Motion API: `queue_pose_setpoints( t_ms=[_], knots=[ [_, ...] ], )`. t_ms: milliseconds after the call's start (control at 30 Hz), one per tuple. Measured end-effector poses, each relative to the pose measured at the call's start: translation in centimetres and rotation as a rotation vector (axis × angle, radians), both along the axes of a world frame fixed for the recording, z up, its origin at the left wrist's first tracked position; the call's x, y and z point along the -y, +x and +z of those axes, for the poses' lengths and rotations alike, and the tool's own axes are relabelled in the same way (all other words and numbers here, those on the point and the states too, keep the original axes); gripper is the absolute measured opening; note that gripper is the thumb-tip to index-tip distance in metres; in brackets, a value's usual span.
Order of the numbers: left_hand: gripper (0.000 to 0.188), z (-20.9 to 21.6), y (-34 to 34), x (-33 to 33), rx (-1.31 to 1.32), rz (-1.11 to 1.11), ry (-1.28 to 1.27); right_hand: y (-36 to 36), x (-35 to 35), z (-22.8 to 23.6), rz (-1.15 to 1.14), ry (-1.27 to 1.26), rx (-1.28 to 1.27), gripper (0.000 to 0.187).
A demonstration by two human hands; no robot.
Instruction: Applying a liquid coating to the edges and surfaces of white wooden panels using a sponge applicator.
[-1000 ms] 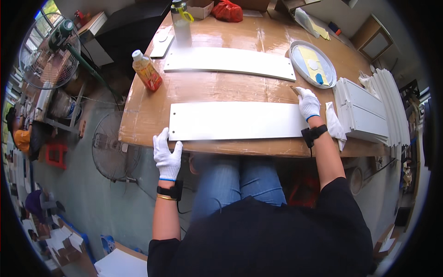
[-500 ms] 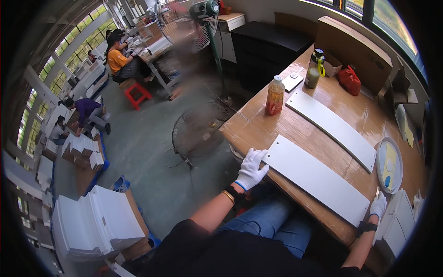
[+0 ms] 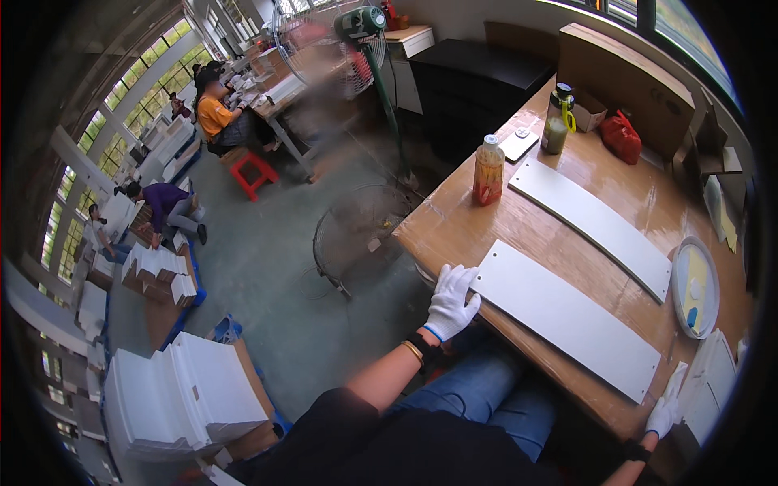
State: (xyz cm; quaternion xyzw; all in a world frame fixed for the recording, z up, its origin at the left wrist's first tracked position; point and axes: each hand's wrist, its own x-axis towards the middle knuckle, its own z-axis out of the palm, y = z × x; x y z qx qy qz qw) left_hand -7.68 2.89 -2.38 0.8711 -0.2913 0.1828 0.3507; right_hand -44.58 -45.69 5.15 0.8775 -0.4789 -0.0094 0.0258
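Two long white boards lie on the brown-covered table; the nearer board (image 3: 567, 320) has small holes at its ends. My left hand (image 3: 452, 304), in a white knit glove, is at that board's left end, fingers and thumb closed about its corner. Behind it lies the second white board (image 3: 592, 227). My right hand (image 3: 664, 411), also gloved, is at the table's right front edge, closed on a pale, cloth-like strip (image 3: 674, 379) whose kind is unclear. A thin tool (image 3: 672, 347) lies near the round white lid (image 3: 682, 318), which holds a yellow piece and something blue.
A bottle of orange-red contents (image 3: 488, 172), a phone (image 3: 519, 145), a drinking bottle (image 3: 556, 123) and a red bag (image 3: 621, 138) stand at the back. A cardboard box (image 3: 624, 85) is behind them. Fans (image 3: 361, 231) and stacked white panels (image 3: 190, 389) are on the left, with several people beyond.
My right hand has left the thin tool beside the lid and moved toward me, now with the pale strip. My left hand stays at the board's corner. The whole view has shifted slightly.
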Motion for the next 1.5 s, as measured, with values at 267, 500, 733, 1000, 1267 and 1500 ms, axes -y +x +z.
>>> queue_pose_setpoints(
  t_ms=[267,500,733,1000,1267,1500],
  knots=[
    [0.059,-1.4,-0.4,0.0,0.076,0.084,0.069,-1.0,3.1,-2.3,-0.068,-0.022,0.008,0.060],
    [0.056,-1.7,0.0,0.1,0.113,0.087,0.070,-1.0,4.1,-3.2,-0.082,0.032,0.048,0.061],
    [0.053,-1.6,0.0,0.1,0.123,0.093,0.053,-0.9,5.2,-4.0,-0.095,0.291,0.317,0.063],
    [0.053,-1.7,-0.7,-0.4,0.125,0.093,0.065,0.3,-0.9,-2.6,0.191,0.758,1.274,0.052],
    [0.047,-1.8,0.6,-0.4,0.166,0.086,0.165,3.6,-2.6,-2.4,-0.052,0.160,1.005,0.024],
    [0.048,-2.7,0.4,0.8,0.153,0.052,0.173,5.5,-3.9,-2.1,-0.222,0.198,1.005,0.033]
  ],
)
